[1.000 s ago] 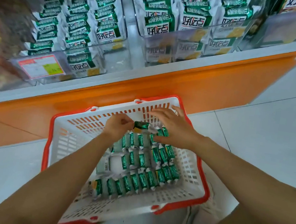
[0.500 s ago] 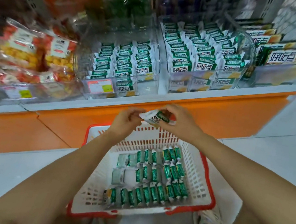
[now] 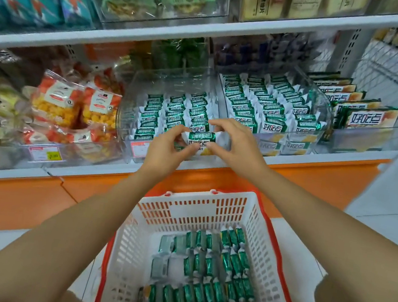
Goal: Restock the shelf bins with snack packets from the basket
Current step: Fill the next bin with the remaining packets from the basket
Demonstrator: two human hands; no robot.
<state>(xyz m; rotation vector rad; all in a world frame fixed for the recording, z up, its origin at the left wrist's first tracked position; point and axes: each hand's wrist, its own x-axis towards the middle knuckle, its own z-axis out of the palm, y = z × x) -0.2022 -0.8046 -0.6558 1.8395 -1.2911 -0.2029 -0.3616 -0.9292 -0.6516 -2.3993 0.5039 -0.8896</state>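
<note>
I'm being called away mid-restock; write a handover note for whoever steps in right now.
Left hand and right hand: both pinch one packet at its ends, in front of the left bin.
Basket on the floor below holds many more packets.
Done: right bin looks full; left bin partly filled.
Left: place this packet, then empty the basket.

One wide-angle camera, worn on the head, looks forward and down from close range. The shelf fills the frame toward 12 o'clock, and the basket lies near at 6 o'clock.
</note>
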